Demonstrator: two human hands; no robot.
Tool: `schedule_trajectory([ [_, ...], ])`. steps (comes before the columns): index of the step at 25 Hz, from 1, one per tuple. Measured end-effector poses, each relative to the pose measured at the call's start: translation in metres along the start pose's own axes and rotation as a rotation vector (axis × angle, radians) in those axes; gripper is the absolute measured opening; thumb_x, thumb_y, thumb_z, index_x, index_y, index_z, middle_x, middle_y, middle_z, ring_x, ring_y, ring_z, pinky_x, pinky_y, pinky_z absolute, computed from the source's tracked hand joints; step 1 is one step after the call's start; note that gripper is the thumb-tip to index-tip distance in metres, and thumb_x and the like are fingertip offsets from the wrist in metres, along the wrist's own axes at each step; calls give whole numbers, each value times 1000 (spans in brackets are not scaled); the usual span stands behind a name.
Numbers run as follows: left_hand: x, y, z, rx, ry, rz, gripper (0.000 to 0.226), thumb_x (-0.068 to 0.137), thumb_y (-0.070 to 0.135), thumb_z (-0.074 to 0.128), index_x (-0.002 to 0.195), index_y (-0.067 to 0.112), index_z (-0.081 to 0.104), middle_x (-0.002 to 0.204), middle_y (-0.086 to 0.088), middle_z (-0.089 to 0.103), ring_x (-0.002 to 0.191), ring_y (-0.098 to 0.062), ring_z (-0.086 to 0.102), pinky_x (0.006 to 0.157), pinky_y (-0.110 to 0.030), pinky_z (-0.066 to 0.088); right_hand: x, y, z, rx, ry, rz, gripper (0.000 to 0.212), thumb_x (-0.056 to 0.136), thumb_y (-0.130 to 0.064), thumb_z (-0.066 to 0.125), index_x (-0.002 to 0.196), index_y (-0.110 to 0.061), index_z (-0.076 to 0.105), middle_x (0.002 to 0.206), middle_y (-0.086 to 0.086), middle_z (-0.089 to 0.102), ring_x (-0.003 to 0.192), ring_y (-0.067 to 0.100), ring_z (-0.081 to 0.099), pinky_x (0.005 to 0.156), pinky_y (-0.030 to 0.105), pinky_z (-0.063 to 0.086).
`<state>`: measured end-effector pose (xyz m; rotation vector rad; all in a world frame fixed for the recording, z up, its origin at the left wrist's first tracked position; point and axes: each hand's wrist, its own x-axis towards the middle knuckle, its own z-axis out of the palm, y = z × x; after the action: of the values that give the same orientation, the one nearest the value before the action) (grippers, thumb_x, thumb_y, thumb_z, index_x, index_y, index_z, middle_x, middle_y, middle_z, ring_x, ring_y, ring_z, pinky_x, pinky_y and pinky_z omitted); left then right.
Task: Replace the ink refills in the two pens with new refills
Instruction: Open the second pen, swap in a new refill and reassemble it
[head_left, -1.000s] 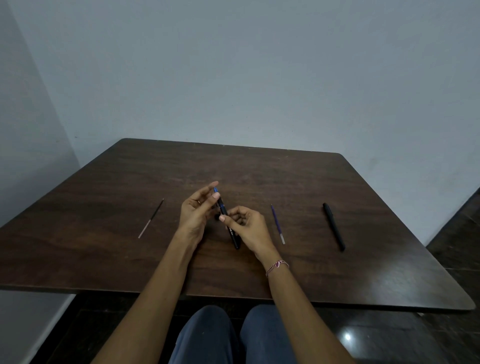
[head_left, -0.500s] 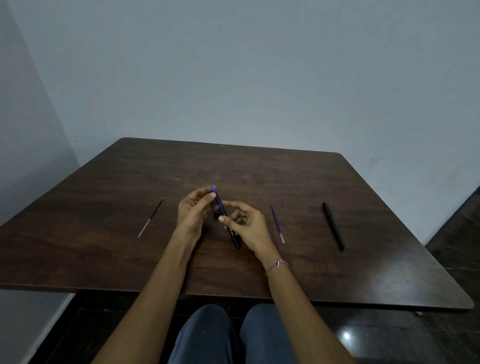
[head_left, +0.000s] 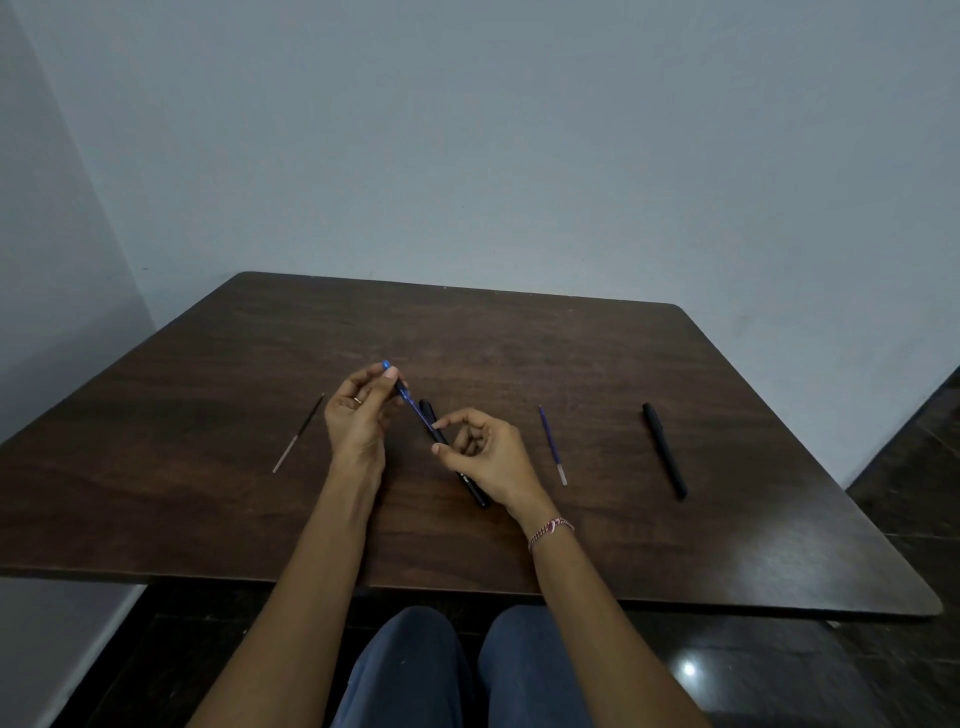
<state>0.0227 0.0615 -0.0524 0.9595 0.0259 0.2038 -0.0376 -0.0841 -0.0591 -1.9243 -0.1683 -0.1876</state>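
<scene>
Over the table (head_left: 675, 545), with left hand (head_left: 358, 421) pinching the refill (head_left: 415, 408) and right hand (head_left: 488, 457) gripping the pen (head_left: 467, 478), pull straight along the barrel, never bending.

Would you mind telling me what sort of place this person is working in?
Probably a plain, sparsely furnished indoor room: a dark brown wooden table stands in a corner of bare pale grey-blue walls, over a glossy dark tiled floor. Nothing shows whether it is a home or an office.

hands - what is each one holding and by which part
The left hand pinches the blue refill near its far, blue-capped end. The right hand grips the black pen barrel around its middle, from which the refill sticks out.
</scene>
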Motion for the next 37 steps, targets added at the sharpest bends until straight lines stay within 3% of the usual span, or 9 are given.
schedule_trajectory([
  [3, 2, 1, -3, -4, 62, 58, 13, 80, 3, 69, 88, 13, 65, 79, -4, 69, 67, -7, 67, 57, -17, 53, 0, 1, 0, -1, -17, -12, 24, 77, -15, 76, 89, -33, 65, 63, -1, 55, 60, 8, 50, 62, 20, 44],
  [7, 2, 0, -2, 77, 129, 131, 13, 80, 3, 70, 88, 12, 66, 67, 6, 72, 65, -5, 67, 57, -15, 52, -1, 2, 0, 5, -24, -16, 24, 77, -14, 76, 89, -32, 65, 62, -3, 55, 60, 7, 50, 63, 21, 44],
  [11, 7, -2, -6, 104, 234, 143, 14, 78, 5, 72, 92, 8, 68, 71, 5, 71, 67, -6, 66, 60, -16, 53, 0, 2, -1, 33, 2, -17, 22, 77, -12, 76, 90, -27, 65, 60, -4, 53, 58, 6, 49, 60, 18, 43],
  [13, 8, -6, -6, 276, 214, 148, 20, 77, 7, 74, 96, 3, 69, 79, -1, 70, 70, -7, 65, 67, -17, 54, 0, 2, -1, 28, 28, -4, 21, 78, -13, 75, 92, -25, 65, 60, -4, 54, 57, 6, 49, 59, 17, 43],
  [17, 4, -11, -1, 882, 180, 213, 20, 76, 17, 76, 94, 9, 73, 80, -3, 71, 71, -11, 64, 71, -24, 51, 1, 3, 0, 58, 117, -14, 22, 78, -13, 75, 90, -29, 64, 57, -7, 52, 55, 5, 47, 56, 17, 41],
  [21, 2, -14, -1, 1173, 204, 219, 17, 77, 24, 74, 92, 14, 75, 86, -4, 73, 82, -19, 67, 73, -28, 47, 0, 0, -1, 128, 172, -16, 23, 79, -13, 76, 99, -17, 65, 66, 16, 64, 58, 11, 58, 56, 19, 48],
  [32, 7, -19, -2, 1168, 195, 156, 18, 76, 23, 76, 90, 12, 74, 87, -4, 73, 84, -17, 66, 72, -25, 46, -1, -3, -3, 157, 266, -88, 39, 74, -18, 80, 101, -37, 59, 73, 5, 71, 77, 13, 69, 76, 21, 54],
  [35, 6, -14, -2, 1020, 290, 157, 24, 81, 29, 71, 93, 9, 72, 88, -5, 71, 80, -14, 62, 75, -26, 48, 0, -2, -3, 156, 267, -81, 38, 74, -18, 80, 98, -38, 59, 72, 3, 70, 75, 12, 68, 76, 21, 54],
  [37, 8, -10, -5, 767, 377, 115, 21, 83, 30, 69, 91, 10, 71, 85, -6, 70, 76, -14, 61, 75, -31, 52, 1, -1, -2, 156, 261, -65, 34, 74, -18, 80, 95, -36, 60, 72, 4, 69, 74, 13, 68, 76, 26, 55],
])
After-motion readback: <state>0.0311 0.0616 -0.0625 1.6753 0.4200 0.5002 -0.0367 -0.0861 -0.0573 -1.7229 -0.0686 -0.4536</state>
